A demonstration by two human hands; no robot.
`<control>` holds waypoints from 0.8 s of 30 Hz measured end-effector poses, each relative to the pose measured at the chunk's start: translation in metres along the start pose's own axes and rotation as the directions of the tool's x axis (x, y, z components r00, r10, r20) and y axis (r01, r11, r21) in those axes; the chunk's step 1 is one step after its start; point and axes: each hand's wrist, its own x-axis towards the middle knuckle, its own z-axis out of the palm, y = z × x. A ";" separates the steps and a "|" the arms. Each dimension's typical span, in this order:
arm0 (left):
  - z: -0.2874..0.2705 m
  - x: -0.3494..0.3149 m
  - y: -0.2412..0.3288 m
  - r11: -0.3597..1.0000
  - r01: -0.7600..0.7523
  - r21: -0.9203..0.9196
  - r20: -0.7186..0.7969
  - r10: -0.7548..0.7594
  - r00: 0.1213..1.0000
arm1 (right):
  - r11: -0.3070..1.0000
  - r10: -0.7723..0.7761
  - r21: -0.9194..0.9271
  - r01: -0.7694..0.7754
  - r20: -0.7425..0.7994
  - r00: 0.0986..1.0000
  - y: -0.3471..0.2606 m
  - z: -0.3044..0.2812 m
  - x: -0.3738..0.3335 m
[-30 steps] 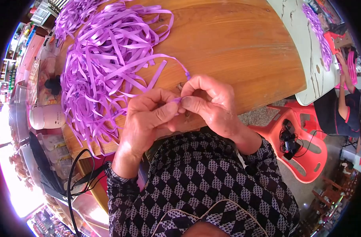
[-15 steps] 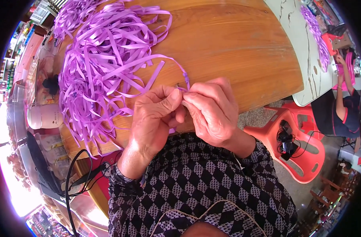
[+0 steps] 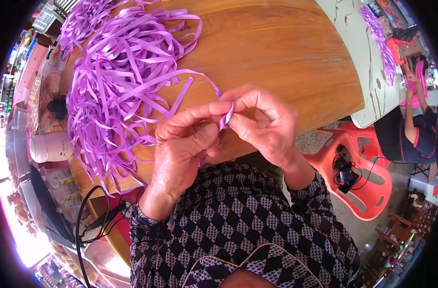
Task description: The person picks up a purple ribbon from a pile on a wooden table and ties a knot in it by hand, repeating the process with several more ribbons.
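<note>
Head view: our left hand (image 3: pixel 178 141) and right hand (image 3: pixel 272 125) both pinch a purple ribbon (image 3: pixel 226 118); left of them lies a ribbon heap (image 3: pixel 118 67).

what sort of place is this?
Probably a small workshop, perhaps inside a shop: purple ribbons heaped on a wooden table, another person near a white table, and what look like crowded shelves at the left edge.

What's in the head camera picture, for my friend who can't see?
A person's left hand and right hand hold a twisted purple ribbon between them at a wooden table. A tangled heap of purple ribbons lies at left, an orange chair at right.
</note>
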 end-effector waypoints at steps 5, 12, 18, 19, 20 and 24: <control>0.003 -0.005 0.010 0.987 -0.086 0.137 -0.145 0.106 0.984 | 0.980 0.186 0.067 -0.189 0.049 0.981 -0.005 -0.008 0.004; -0.008 -0.017 0.032 0.838 -0.279 0.469 -0.093 0.361 0.928 | 0.975 0.217 -0.072 -0.210 0.099 0.971 -0.008 -0.013 0.000; -0.019 -0.022 0.031 0.588 -0.254 0.768 -0.025 0.424 0.905 | 0.953 -0.001 -0.299 0.040 0.128 0.992 0.000 -0.013 -0.001; -0.019 -0.021 0.032 0.422 -0.317 0.849 0.074 0.500 0.863 | 0.933 -0.076 -0.337 0.122 0.145 0.986 0.002 -0.013 -0.001; -0.020 -0.020 0.032 0.239 -0.367 0.899 0.184 0.554 0.812 | 0.933 -0.077 -0.338 0.122 0.145 0.986 0.002 -0.013 0.000; -0.036 -0.012 0.019 -0.024 -0.379 0.925 0.339 0.500 0.797 | 0.869 -0.186 -0.425 0.254 0.196 0.963 0.006 -0.007 0.002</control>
